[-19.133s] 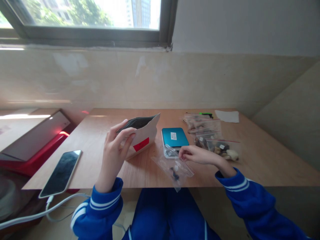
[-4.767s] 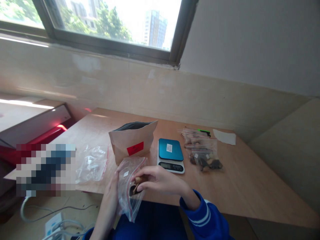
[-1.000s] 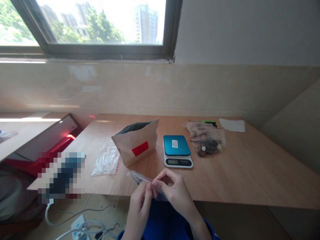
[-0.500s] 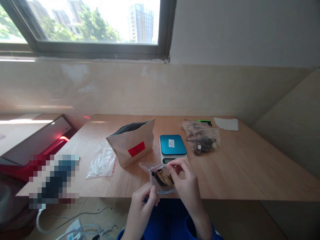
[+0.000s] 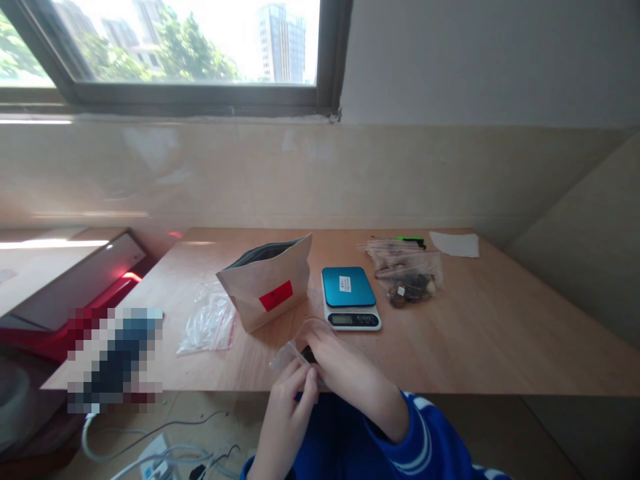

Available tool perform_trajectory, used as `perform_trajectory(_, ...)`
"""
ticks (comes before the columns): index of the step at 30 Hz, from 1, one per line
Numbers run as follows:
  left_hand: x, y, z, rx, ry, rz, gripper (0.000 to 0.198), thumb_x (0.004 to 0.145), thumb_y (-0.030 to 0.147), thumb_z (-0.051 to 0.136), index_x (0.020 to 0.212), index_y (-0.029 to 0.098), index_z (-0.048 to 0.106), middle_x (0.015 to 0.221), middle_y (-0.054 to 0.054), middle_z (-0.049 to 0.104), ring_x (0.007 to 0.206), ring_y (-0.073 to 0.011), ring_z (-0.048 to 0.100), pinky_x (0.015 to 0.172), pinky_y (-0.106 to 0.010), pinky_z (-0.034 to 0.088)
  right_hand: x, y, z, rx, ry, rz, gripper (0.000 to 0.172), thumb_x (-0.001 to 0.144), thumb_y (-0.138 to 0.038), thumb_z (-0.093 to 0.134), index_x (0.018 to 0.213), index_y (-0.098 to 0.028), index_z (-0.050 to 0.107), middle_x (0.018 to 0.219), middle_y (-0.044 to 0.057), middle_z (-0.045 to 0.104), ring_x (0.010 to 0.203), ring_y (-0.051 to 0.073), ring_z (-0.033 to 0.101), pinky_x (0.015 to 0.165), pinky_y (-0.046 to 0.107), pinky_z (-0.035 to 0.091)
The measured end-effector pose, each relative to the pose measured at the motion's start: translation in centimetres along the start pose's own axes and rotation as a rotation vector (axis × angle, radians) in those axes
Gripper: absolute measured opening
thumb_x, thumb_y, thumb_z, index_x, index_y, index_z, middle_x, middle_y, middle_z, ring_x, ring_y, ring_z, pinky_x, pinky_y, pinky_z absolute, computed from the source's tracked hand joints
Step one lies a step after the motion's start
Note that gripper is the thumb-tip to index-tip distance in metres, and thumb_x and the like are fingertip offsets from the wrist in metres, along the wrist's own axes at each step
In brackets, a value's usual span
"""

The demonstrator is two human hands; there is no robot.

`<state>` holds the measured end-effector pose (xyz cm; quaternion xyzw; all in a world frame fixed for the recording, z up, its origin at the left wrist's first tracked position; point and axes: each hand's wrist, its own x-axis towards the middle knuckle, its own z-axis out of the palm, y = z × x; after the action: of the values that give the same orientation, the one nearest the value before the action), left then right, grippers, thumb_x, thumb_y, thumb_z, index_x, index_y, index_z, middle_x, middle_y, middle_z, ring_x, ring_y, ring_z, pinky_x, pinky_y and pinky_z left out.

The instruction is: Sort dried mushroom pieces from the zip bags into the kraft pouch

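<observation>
My left hand (image 5: pixel 293 397) pinches the near edge of a small clear zip-lock bag (image 5: pixel 286 357) above the table's front edge. Dark, dried-looking pieces (image 5: pixel 309 355) show in it between my hands. My right hand (image 5: pixel 330 357) reaches over the bag's raised mouth, its fingers mostly hidden by the plastic and the back of the hand; whether they grip anything does not show. Just beyond stands a kitchen scale (image 5: pixel 350 287) with a blue plate and a grey display. An open kraft-paper pouch (image 5: pixel 245 293) with a red label stands upright to the left of the scale.
A clear bag of empty-looking plastic bags (image 5: pixel 207 320) lies left of the pouch. Filled zip bags (image 5: pixel 410 277), a green-and-black pen (image 5: pixel 413 240) and white paper (image 5: pixel 455 244) are at the back right. Cables (image 5: pixel 170 453) run below the table's left front.
My right hand has moved left from the bag's right edge to over its mouth, with the forearm swung across. The bag has shifted slightly left, uncovering the scale's display.
</observation>
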<state>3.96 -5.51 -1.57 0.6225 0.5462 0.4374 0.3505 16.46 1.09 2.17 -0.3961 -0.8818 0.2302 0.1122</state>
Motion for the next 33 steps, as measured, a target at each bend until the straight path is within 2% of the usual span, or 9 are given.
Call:
perform_trajectory(2,0.1,0.3,0.0,0.036,-0.023,0.037,0.037,0.093,0.035,0.039,0.063,0.019,0.053,0.071,-0.005,0.057,0.068,-0.0161,0.053,0.065,-0.027,0.042,0.9,0.4,0.2,-0.145,-0.174,-0.038,0.029,0.075,-0.013,0.062,0.104,-0.008,0.062,0.109,0.019,0.064,0.105,0.031,0.058,0.093,0.042,0.045)
perform_trajectory(4,0.1,0.6,-0.2,0.063,-0.029,0.053,0.034,0.092,0.033,0.041,0.064,0.019,0.054,0.074,-0.005,0.059,0.071,-0.0171,0.055,0.068,-0.028,0.043,1.6,0.8,0.5,-0.214,-0.262,-0.096,0.022,0.076,-0.015,0.062,0.096,-0.007,0.065,0.102,0.019,0.068,0.098,0.032,0.061,0.091,0.044,0.045)
perform_trajectory(9,0.0,0.7,-0.3,0.002,0.016,0.026,0.035,0.093,0.035,0.041,0.063,0.020,0.050,0.071,-0.004,0.056,0.070,-0.0171,0.055,0.069,-0.028,0.045,2.5,1.6,0.5,-0.069,-0.024,-0.151,0.007,0.073,-0.009,0.062,0.077,-0.014,0.066,0.081,0.011,0.071,0.082,0.025,0.063,0.083,0.037,0.046)
perform_trajectory(13,0.2,-1.4,0.3,-0.159,0.227,-0.114,0.030,0.093,0.044,0.039,0.081,0.021,0.053,0.079,-0.003,0.058,0.080,-0.0185,0.059,0.076,-0.030,0.047,2.3,2.4,-0.9,0.222,0.031,-0.119,0.014,0.075,-0.006,0.059,0.079,-0.015,0.068,0.082,0.006,0.071,0.078,0.019,0.064,0.075,0.029,0.047)
perform_trajectory(16,0.5,-3.9,0.9,-0.245,0.372,-0.265,0.041,0.081,0.057,0.054,0.092,0.018,0.055,0.093,-0.009,0.062,0.090,-0.0230,0.062,0.081,-0.037,0.050,2.1,3.5,-1.8,0.390,0.062,-0.056,0.017,0.076,-0.010,0.062,0.090,-0.015,0.069,0.094,0.006,0.071,0.085,0.019,0.065,0.076,0.028,0.049)
perform_trajectory(21,0.7,-5.5,2.3,-0.451,0.324,-0.307,0.048,0.073,0.053,0.066,0.105,0.018,0.057,0.113,-0.013,0.063,0.108,-0.0274,0.061,0.093,-0.042,0.048,1.8,5.4,-2.0,0.707,0.118,0.064,0.021,0.076,-0.018,0.068,0.096,-0.014,0.067,0.097,0.007,0.071,0.089,0.019,0.066,0.080,0.031,0.051)
perform_trajectory(26,0.8,-4.1,3.6,-0.641,0.206,-0.297,0.057,0.067,0.045,0.074,0.114,0.020,0.053,0.127,-0.014,0.058,0.122,-0.0307,0.054,0.104,-0.045,0.042,1.6,5.0,-2.5,0.896,0.066,0.082,0.028,0.072,-0.024,0.074,0.097,-0.013,0.067,0.099,0.008,0.071,0.091,0.019,0.067,0.086,0.035,0.051)
perform_trajectory(30,0.8,-3.2,3.4,-0.725,0.195,-0.295,0.063,0.067,0.040,0.076,0.116,0.022,0.041,0.135,-0.015,0.051,0.132,-0.0294,0.045,0.110,-0.045,0.035,1.4,4.0,-3.5,1.002,0.049,0.047,0.036,0.071,-0.031,0.076,0.102,-0.015,0.066,0.103,0.008,0.071,0.094,0.018,0.068,0.089,0.036,0.052)
perform_trajectory(33,0.8,-2.8,2.9,-0.790,0.224,-0.246,0.063,0.069,0.037,0.076,0.112,0.025,0.033,0.125,-0.012,0.059,0.124,-0.0256,0.053,0.109,-0.044,0.037,1.1,3.0,-4.6,1.088,0.040,0.050,0.038,0.072,-0.034,0.076,0.104,-0.016,0.066,0.107,0.008,0.070,0.099,0.019,0.067,0.092,0.037,0.052)
